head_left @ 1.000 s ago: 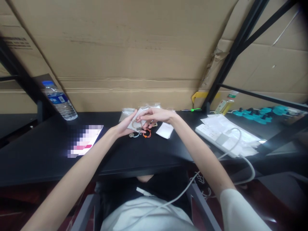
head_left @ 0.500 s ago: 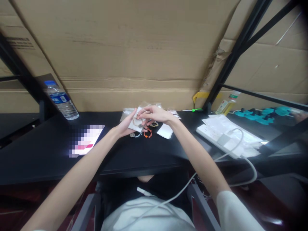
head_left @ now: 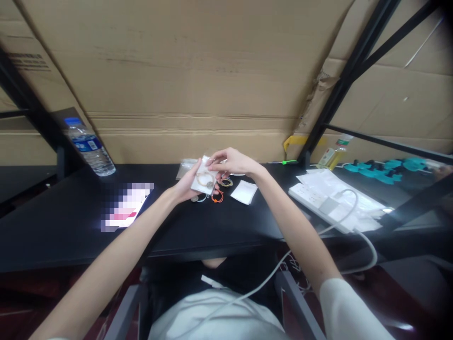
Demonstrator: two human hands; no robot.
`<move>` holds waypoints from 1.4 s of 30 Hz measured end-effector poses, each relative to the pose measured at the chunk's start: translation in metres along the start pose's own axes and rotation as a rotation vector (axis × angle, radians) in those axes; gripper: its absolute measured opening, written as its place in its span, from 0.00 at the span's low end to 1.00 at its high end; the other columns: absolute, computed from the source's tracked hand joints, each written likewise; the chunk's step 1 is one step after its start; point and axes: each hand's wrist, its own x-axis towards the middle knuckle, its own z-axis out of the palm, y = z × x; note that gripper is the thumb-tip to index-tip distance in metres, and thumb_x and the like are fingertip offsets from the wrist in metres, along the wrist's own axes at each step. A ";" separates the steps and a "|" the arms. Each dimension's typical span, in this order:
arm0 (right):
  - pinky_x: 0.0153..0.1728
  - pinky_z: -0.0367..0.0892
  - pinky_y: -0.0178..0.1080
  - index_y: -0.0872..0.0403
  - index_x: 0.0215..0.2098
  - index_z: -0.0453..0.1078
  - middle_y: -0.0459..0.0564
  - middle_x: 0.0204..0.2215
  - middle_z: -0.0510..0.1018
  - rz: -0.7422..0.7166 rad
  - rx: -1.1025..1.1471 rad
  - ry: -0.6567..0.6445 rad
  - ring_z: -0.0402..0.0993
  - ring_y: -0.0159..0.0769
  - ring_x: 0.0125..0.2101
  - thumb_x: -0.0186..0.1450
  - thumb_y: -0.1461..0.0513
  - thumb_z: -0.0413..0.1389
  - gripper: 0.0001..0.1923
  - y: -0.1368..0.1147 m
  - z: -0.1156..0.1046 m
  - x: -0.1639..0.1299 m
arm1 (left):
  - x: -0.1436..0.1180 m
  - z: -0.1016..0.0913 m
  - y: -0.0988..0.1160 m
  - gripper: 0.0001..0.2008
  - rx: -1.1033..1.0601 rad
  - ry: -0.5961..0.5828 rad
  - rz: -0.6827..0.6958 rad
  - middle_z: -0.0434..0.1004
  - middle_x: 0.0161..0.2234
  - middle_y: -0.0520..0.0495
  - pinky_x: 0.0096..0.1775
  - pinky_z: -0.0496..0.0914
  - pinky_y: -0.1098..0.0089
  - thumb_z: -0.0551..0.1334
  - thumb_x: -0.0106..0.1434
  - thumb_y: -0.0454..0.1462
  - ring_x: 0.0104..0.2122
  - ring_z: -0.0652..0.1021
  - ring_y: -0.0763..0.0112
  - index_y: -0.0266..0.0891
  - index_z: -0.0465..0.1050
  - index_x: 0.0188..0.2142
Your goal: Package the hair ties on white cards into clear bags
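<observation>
Now the left hand (head_left: 186,185) has lifted the small white card (head_left: 204,177) a little higher off the desk (head_left: 71,222) than half a second ago, fingers curled under and gripping it from below. A beige bracelet (head_left: 206,179) lies looped against the card's face; a second ago it hung lower, near the card's bottom edge. The right hand (head_left: 231,163) has come up too, pinching at the card's top edge with thumb and forefinger, where before it hovered over the middle. So the bracelet looks seated on the card, and the fingers seem to be settling or fastening it at the top, though the detail is too small to be sure.

Just below the left hand, an orange bracelet (head_left: 217,197) and a pale one (head_left: 199,199) rest on the desk, unmoved. Under the right wrist lies a white packet (head_left: 244,191), also as it was. Beyond both hands sit some clear bags (head_left: 186,164). Far off to the left hand's side stands a water bottle (head_left: 90,148); well off to the right hand's side, a power strip (head_left: 316,200).
</observation>
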 end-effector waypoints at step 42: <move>0.29 0.74 0.35 0.53 0.48 0.74 0.52 0.41 0.81 -0.142 0.167 0.470 0.77 0.36 0.36 0.63 0.55 0.65 0.17 0.061 0.014 0.000 | 0.000 -0.004 -0.010 0.25 0.482 0.409 0.008 0.86 0.38 0.37 0.34 0.77 0.67 0.71 0.63 0.54 0.32 0.83 0.64 0.33 0.81 0.43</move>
